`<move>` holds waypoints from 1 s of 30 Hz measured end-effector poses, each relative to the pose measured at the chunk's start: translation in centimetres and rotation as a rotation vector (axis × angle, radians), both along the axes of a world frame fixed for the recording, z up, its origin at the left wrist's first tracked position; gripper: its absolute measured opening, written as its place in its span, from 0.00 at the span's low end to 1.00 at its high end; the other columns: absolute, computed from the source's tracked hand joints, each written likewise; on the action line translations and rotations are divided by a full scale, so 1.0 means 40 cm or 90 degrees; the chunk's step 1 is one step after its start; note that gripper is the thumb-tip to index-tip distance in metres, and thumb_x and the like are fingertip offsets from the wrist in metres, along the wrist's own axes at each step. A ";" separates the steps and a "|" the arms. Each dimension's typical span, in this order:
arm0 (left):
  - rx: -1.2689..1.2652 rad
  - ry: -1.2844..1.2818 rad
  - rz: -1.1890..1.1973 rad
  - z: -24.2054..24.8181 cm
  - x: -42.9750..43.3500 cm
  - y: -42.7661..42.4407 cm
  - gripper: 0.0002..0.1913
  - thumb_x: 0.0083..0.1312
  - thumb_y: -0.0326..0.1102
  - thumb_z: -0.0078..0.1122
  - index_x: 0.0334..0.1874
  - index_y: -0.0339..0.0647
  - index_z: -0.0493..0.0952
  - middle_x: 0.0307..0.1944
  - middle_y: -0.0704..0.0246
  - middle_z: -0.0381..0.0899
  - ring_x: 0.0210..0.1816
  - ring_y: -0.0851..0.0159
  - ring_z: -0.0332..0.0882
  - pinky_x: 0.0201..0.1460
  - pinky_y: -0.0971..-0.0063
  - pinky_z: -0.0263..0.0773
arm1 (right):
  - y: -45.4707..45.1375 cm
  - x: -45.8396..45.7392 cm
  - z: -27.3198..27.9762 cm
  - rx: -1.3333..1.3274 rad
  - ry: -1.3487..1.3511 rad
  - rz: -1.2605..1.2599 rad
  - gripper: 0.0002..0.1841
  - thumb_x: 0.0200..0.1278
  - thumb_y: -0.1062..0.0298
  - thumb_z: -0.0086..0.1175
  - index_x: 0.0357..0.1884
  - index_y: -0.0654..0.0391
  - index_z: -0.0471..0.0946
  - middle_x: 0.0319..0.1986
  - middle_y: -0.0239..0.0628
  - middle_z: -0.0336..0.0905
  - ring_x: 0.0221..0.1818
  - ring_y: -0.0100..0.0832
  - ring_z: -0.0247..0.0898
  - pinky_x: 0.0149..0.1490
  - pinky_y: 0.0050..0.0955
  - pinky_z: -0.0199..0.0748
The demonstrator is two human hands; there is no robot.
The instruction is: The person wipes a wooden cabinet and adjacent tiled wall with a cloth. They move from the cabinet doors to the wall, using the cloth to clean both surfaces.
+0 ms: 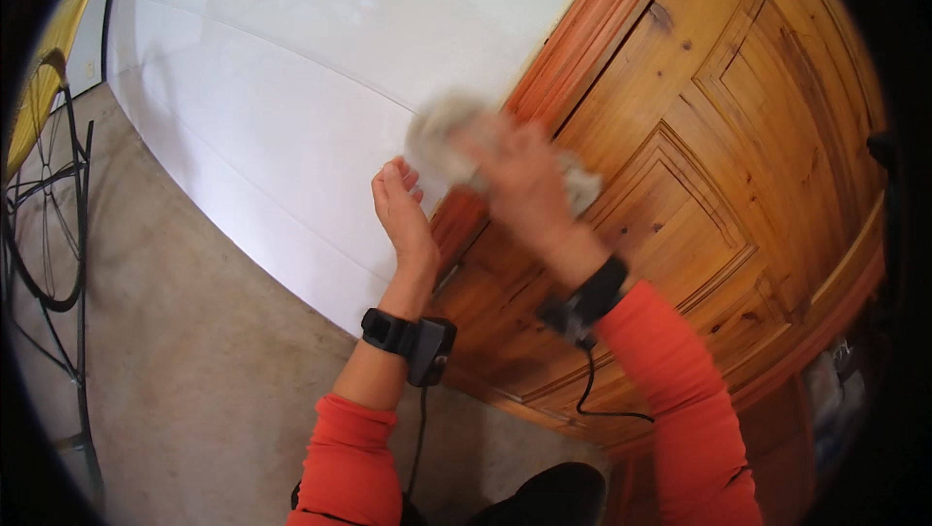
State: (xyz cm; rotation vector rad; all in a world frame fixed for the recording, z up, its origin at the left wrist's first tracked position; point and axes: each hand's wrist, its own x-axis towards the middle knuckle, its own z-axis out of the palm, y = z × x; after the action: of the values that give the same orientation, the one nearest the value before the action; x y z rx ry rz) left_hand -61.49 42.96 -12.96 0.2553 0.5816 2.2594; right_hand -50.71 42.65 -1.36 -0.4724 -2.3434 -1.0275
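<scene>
My right hand point(528, 187) is blurred and grips a grey-white cloth point(445, 133), one part of which sticks out on either side of the hand. The cloth lies in front of the reddish wooden door frame point(582, 27) and the edge of the white wall point(291, 111). To its left, my left hand point(399, 206) is raised before the wall with its fingers slightly curled and nothing seen in it. Both wrists wear black straps with small devices and cables. Whether the cloth touches the frame or the wall cannot be told.
A panelled wooden door point(662, 213) fills the right side. Below runs a bare concrete floor point(204, 351). At the far left stands a black metal frame point(81, 257) with a wheel-like ring, beside something yellow point(36, 107). A dark-clothed knee point(561, 493) shows at the bottom.
</scene>
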 end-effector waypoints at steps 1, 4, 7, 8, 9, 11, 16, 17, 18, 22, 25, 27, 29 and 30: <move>0.012 -0.008 -0.008 -0.002 -0.002 -0.001 0.19 0.79 0.48 0.45 0.56 0.39 0.75 0.53 0.67 0.76 0.55 0.66 0.74 0.59 0.69 0.68 | -0.017 0.000 -0.072 -0.051 -0.046 0.002 0.38 0.45 0.82 0.61 0.63 0.39 0.78 0.62 0.36 0.72 0.48 0.45 0.69 0.51 0.40 0.74; 0.019 -0.080 -0.071 -0.003 -0.024 -0.007 0.18 0.78 0.47 0.48 0.55 0.38 0.75 0.51 0.65 0.76 0.54 0.65 0.74 0.60 0.68 0.70 | -0.061 0.025 -0.195 -0.225 0.015 -0.025 0.36 0.50 0.82 0.60 0.65 0.44 0.76 0.61 0.36 0.73 0.49 0.45 0.70 0.53 0.38 0.76; 0.067 -0.057 -0.136 0.010 -0.062 -0.023 0.20 0.77 0.47 0.53 0.57 0.36 0.74 0.49 0.66 0.77 0.52 0.66 0.75 0.58 0.70 0.72 | -0.083 0.064 -0.186 -0.492 0.191 0.047 0.31 0.60 0.80 0.60 0.68 0.50 0.72 0.60 0.36 0.75 0.53 0.40 0.73 0.58 0.36 0.76; 0.116 -0.015 -0.149 0.019 -0.074 -0.033 0.20 0.77 0.47 0.54 0.58 0.37 0.74 0.49 0.67 0.77 0.52 0.66 0.75 0.57 0.70 0.73 | -0.095 0.079 -0.170 -0.650 0.325 0.100 0.29 0.64 0.78 0.59 0.68 0.53 0.71 0.59 0.36 0.76 0.55 0.38 0.74 0.59 0.35 0.76; 0.154 0.019 -0.165 0.030 -0.082 -0.043 0.20 0.77 0.47 0.54 0.59 0.37 0.75 0.49 0.68 0.77 0.51 0.66 0.75 0.56 0.71 0.73 | -0.108 0.090 -0.154 -0.804 0.443 0.176 0.28 0.67 0.77 0.59 0.69 0.55 0.70 0.59 0.36 0.77 0.57 0.35 0.74 0.61 0.34 0.75; 0.160 0.087 -0.231 0.055 -0.084 -0.071 0.21 0.77 0.46 0.56 0.61 0.36 0.75 0.51 0.68 0.79 0.49 0.67 0.77 0.55 0.73 0.74 | -0.149 0.129 -0.127 -1.009 0.601 0.258 0.26 0.76 0.61 0.57 0.70 0.60 0.67 0.58 0.34 0.77 0.58 0.27 0.74 0.63 0.29 0.73; 0.187 0.333 -0.453 0.107 0.030 -0.130 0.25 0.80 0.46 0.51 0.68 0.31 0.71 0.62 0.64 0.79 0.60 0.67 0.77 0.65 0.72 0.72 | -0.229 0.200 -0.148 -1.224 0.862 0.418 0.29 0.80 0.48 0.48 0.72 0.58 0.66 0.58 0.32 0.77 0.58 0.26 0.75 0.62 0.27 0.73; 0.128 0.350 -0.516 0.107 0.058 -0.139 0.26 0.81 0.47 0.47 0.69 0.30 0.70 0.63 0.65 0.78 0.62 0.66 0.76 0.67 0.71 0.70 | -0.234 0.213 -0.163 -1.208 0.885 0.395 0.31 0.80 0.46 0.47 0.72 0.58 0.65 0.60 0.32 0.76 0.59 0.26 0.74 0.63 0.26 0.72; 0.094 0.345 -0.534 0.099 0.091 -0.148 0.28 0.81 0.49 0.46 0.70 0.30 0.69 0.64 0.64 0.77 0.63 0.66 0.75 0.68 0.71 0.68 | -0.236 0.228 -0.179 -1.190 0.892 0.383 0.33 0.79 0.44 0.47 0.74 0.59 0.64 0.62 0.33 0.74 0.61 0.26 0.72 0.65 0.25 0.70; 0.064 0.408 -0.611 0.041 0.149 -0.158 0.34 0.80 0.57 0.43 0.73 0.31 0.64 0.69 0.64 0.71 0.68 0.66 0.69 0.72 0.70 0.63 | -0.239 0.298 -0.238 -1.195 0.917 0.483 0.30 0.82 0.48 0.42 0.76 0.56 0.61 0.68 0.35 0.68 0.68 0.29 0.67 0.70 0.29 0.67; 0.138 0.464 -0.693 0.012 0.148 -0.153 0.38 0.77 0.58 0.50 0.75 0.32 0.60 0.72 0.62 0.68 0.69 0.62 0.69 0.73 0.68 0.63 | -0.270 0.345 -0.258 -1.005 0.800 0.476 0.33 0.81 0.48 0.44 0.78 0.56 0.57 0.68 0.34 0.67 0.67 0.27 0.66 0.70 0.26 0.63; 0.187 0.381 -0.673 0.010 0.154 -0.160 0.37 0.76 0.56 0.53 0.76 0.32 0.59 0.71 0.60 0.69 0.69 0.60 0.69 0.73 0.66 0.64 | -0.279 0.360 -0.255 -1.097 0.825 0.532 0.31 0.82 0.51 0.44 0.78 0.56 0.58 0.68 0.34 0.68 0.67 0.26 0.65 0.70 0.27 0.63; 0.145 0.349 -0.637 0.023 0.160 -0.175 0.36 0.75 0.51 0.58 0.76 0.35 0.59 0.70 0.58 0.70 0.69 0.58 0.69 0.72 0.63 0.66 | -0.262 0.362 -0.245 -1.121 0.826 0.591 0.26 0.82 0.55 0.45 0.75 0.55 0.63 0.66 0.35 0.70 0.65 0.25 0.67 0.68 0.27 0.65; 0.107 0.385 -0.593 0.035 0.158 -0.184 0.36 0.75 0.51 0.58 0.76 0.35 0.58 0.70 0.58 0.70 0.69 0.58 0.70 0.72 0.62 0.67 | -0.244 0.357 -0.241 -1.044 0.808 0.610 0.23 0.82 0.57 0.46 0.72 0.55 0.67 0.63 0.35 0.72 0.63 0.24 0.69 0.66 0.26 0.67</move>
State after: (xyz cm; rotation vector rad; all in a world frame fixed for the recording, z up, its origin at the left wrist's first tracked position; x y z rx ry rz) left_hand -55.18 35.60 -11.56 1.0732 0.4305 1.2972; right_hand -36.41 32.87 -11.00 -0.2523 -1.2658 1.3992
